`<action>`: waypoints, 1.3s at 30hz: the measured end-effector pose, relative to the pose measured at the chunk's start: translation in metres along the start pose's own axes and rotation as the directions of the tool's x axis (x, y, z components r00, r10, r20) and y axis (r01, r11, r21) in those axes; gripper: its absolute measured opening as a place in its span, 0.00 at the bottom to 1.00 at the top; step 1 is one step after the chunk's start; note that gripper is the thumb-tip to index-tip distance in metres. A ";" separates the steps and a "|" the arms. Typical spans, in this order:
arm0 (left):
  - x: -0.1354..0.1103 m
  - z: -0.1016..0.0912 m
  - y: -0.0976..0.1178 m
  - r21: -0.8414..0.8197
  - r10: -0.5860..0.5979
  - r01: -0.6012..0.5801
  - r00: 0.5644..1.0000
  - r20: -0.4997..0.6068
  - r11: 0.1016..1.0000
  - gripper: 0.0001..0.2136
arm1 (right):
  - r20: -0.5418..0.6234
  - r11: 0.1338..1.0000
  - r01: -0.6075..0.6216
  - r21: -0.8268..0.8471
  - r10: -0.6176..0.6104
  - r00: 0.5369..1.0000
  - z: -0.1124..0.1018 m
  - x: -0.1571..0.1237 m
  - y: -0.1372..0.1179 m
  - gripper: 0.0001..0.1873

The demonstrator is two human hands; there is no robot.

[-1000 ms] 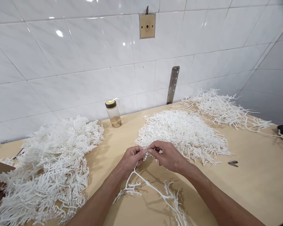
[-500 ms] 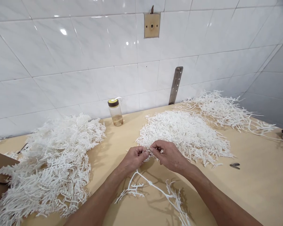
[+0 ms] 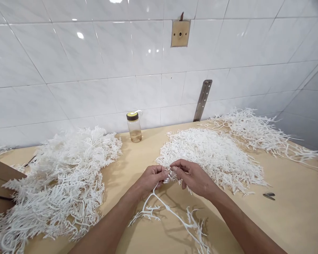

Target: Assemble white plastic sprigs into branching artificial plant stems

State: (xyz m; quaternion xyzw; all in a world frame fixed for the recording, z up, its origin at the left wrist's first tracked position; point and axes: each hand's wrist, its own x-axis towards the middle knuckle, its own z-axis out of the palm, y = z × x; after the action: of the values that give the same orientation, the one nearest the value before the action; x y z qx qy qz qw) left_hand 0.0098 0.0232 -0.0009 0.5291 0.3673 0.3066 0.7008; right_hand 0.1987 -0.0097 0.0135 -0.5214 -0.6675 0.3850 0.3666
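Between its thumb and fingers, my left hand (image 3: 151, 179) pinches a white branching plastic stem (image 3: 172, 209), whose forked twigs hang down toward the table's front. Just right of it, my right hand (image 3: 194, 177) has its thumb and forefinger pinched close to the left fingertips. Anything in that pinch is too small to make out. Both hands are at the near edge of a heap of small white twig pieces (image 3: 209, 151), which lies right behind them.
A larger heap of white branching pieces (image 3: 63, 183) covers the left side, by a brown box (image 3: 2, 169). Longer white stems (image 3: 254, 128) lie back right. A lidded bottle (image 3: 134, 129) and a metal bracket (image 3: 202, 100) stand by the wall. A small dark object (image 3: 269, 196) lies right.
The view has shifted slightly, so everything sits a little further right. My right hand's fingertips have drawn slightly apart from the left ones. The stem stays in my left hand.
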 end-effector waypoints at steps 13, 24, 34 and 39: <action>0.000 -0.001 -0.002 -0.054 0.014 -0.013 1.000 0.023 0.998 0.20 | 0.096 0.993 -0.059 0.107 0.049 0.994 0.002 0.002 0.005 0.17; 0.000 -0.004 -0.003 -0.095 0.002 -0.001 1.000 0.013 0.996 0.19 | 0.088 0.991 -0.054 0.121 0.043 0.995 0.003 0.000 -0.001 0.16; 0.002 -0.003 -0.003 -0.123 0.011 -0.010 1.000 0.008 0.992 0.19 | 0.057 0.995 -0.023 0.100 0.017 0.998 0.006 -0.001 -0.002 0.11; 0.002 -0.003 -0.004 -0.103 0.016 -0.013 0.999 0.034 0.995 0.18 | 0.019 0.998 -0.041 0.045 0.041 0.999 0.011 -0.001 0.002 0.09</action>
State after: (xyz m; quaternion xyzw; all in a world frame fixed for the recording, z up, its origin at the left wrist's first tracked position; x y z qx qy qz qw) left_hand 0.0080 0.0253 -0.0058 0.5000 0.3350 0.3210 0.7312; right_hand 0.1903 -0.0123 0.0072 -0.5230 -0.6509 0.4122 0.3645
